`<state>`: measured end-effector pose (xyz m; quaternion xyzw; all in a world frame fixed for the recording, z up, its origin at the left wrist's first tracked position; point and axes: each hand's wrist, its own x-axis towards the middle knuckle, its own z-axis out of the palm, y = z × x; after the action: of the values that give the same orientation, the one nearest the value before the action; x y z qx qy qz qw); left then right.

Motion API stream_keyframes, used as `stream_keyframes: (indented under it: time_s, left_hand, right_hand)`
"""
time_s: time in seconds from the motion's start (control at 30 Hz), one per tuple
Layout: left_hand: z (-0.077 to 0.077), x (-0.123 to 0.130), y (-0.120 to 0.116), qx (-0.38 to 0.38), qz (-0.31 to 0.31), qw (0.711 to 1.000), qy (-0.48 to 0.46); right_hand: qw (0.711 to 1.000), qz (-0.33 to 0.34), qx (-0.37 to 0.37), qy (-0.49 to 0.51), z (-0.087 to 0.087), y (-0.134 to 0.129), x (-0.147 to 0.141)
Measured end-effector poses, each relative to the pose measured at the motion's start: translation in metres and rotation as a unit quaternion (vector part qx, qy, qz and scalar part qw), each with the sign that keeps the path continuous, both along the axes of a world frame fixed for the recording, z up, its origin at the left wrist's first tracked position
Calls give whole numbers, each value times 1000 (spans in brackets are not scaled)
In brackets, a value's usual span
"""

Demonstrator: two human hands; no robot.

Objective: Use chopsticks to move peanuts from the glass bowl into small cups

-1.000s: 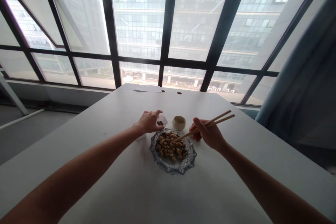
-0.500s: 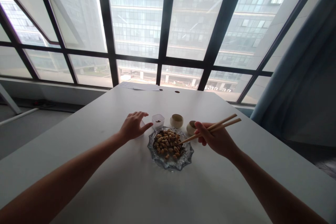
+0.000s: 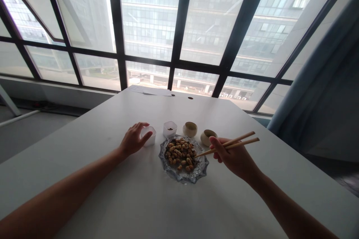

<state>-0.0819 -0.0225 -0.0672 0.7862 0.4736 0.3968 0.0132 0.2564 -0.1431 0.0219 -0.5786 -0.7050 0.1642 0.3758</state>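
Observation:
A scalloped glass bowl (image 3: pixel 201 171) holds peanuts (image 3: pixel 179 153) and small dark pieces. My right hand (image 3: pixel 231 155) is closed on a pair of wooden chopsticks (image 3: pixel 238 142), whose tips reach into the right side of the bowl's contents. My left hand (image 3: pixel 135 139) has its thumb and fingers spread around the left side of a translucent white cup (image 3: pixel 149 139); whether they touch it is unclear. Another such cup (image 3: pixel 169 130), with something small and dark inside, stands behind the bowl. Two beige round cups, one (image 3: pixel 190 129) in the middle and one (image 3: pixel 208 137) beside my right hand, stand to its right.
White sheets of paper (image 3: pixel 150 91) lie at the far end of the white table (image 3: pixel 112 183), near two dark round holes. Large windows stand beyond it, and a blue-grey curtain (image 3: pixel 314 82) hangs at the right.
My left hand has shifted left and slightly down, uncovering more of the left white cup. The chopstick tips have moved slightly right and down. The view has tilted a little.

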Motion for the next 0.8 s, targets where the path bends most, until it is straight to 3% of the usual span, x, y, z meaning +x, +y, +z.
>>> stream_keyframes:
  time_s: [0.4,0.67,0.8]
  left_hand:
    - [-4,2,-1,-24,1,1000,8]
    - [-6,2,-1,-24,4,1000,3]
    - [-4,2,-3,-33,5,999,3]
  right_hand:
    - [1000,7,2,30,-12,-1,-4]
    - [985,161,22,-57,0,-11,-7]
    - [994,104,12,41,2,-2,5]
